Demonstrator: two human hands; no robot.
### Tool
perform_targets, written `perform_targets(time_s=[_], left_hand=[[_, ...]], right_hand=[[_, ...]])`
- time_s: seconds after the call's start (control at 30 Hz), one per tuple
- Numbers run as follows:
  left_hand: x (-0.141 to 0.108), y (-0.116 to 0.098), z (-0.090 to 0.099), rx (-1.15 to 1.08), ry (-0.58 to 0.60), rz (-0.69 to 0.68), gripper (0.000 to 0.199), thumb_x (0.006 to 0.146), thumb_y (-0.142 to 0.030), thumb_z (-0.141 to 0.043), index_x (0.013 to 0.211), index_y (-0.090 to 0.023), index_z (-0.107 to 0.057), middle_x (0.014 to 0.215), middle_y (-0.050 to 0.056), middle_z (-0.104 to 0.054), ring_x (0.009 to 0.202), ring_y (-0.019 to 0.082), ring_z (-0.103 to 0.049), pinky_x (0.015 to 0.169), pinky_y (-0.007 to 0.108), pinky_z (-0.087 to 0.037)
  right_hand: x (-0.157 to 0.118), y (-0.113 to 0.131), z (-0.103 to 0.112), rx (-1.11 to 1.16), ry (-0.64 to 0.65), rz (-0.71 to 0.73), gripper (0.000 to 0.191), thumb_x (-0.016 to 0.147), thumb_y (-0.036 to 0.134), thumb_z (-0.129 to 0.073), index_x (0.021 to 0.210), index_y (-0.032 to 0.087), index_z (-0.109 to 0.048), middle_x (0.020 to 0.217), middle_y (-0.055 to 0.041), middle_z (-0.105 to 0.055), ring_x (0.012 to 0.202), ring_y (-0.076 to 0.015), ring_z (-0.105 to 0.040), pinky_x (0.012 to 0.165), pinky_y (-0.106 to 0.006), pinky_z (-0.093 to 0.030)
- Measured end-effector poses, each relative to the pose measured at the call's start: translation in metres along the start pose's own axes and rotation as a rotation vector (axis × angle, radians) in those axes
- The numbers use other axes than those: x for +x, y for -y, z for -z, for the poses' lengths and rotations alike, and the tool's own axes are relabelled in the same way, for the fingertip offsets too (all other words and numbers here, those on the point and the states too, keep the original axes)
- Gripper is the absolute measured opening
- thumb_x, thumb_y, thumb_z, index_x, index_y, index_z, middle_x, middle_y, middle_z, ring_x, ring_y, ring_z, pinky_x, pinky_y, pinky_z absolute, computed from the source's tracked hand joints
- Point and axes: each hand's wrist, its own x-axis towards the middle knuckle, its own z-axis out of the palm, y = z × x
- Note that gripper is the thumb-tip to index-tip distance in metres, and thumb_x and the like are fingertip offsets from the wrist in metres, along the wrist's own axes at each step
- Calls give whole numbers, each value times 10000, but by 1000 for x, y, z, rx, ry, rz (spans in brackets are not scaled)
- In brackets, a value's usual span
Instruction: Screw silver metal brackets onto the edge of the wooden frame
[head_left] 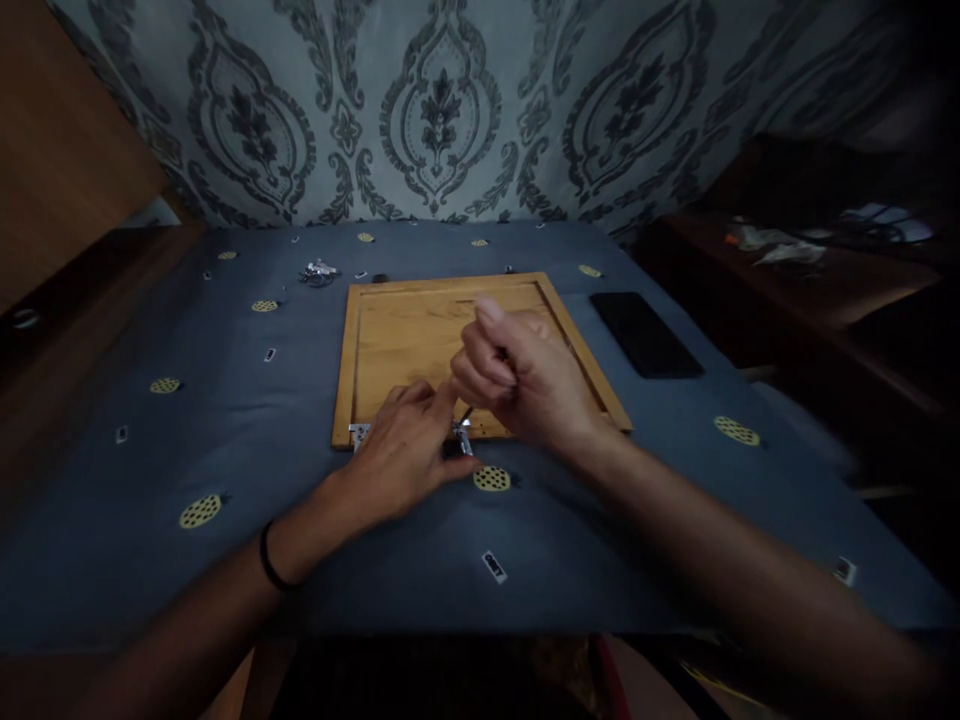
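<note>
A wooden panel (405, 345) with a raised frame lies flat on the blue cloth. Along its near edge sit metal pieces (360, 433), partly covered by my left hand (409, 440), which presses down on them with its fingers together. My right hand (517, 375) is closed in a fist above the panel's near edge, around a tool (466, 414) whose thin dark shaft points down at the metal part by my left fingertips. The tool's handle is mostly hidden in the fist.
A black phone-like slab (645, 335) lies right of the panel. Small metal parts (319, 272) rest at the back left. A patterned curtain (442, 110) hangs behind the table, and dark furniture (847, 330) stands at the right.
</note>
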Motion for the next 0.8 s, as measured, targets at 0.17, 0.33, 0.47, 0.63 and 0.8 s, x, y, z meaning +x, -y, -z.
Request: perform_targets(time_s=[0.17,0.33,0.47,0.63,0.8], left_hand=[[-1,-1,0,-15,-13,5,404,860,-409,-714,1137,-186,-521,998,80,-653,980,299,-601,872,466,-510],[-1,0,0,11,-2,-4,516,821,-393,-769,1193,-146,-510,1025,106,-670,1012,319,-598,888,473,-506],[-2,0,1,0,0,-49,503,818,-367,-787,1190,-174,-509,978,69,-676,1025,305,-600,910,461,-495],[-2,-1,3,5,-1,-2,534,810,-388,-800,1183,-160,-493,975,74,-659,1020,300,-604,896,451,-493],[-2,-2,3,-5,9,16,525,798,-428,-805,1145,-184,-495,993,74,-646,1026,307,-603,884,450,-496]], right_hand=[[-14,-14,-24,-122,-475,206,652,934,662,-514,486,223,-335,430,70,-244,389,-78,-228,407,-267,-221],[-15,-10,-9,-120,-168,110,569,920,553,-620,516,206,-421,461,64,-339,427,-75,-294,440,-259,-246],[-14,1,6,-132,66,-12,473,910,496,-648,567,190,-534,489,46,-429,435,-79,-352,433,-254,-256],[-13,15,4,-29,-188,199,601,938,476,-594,488,228,-283,431,80,-173,377,-76,-164,385,-260,-199],[-17,16,0,-40,-242,200,617,901,495,-638,469,229,-286,418,78,-162,367,-75,-155,365,-261,-186]])
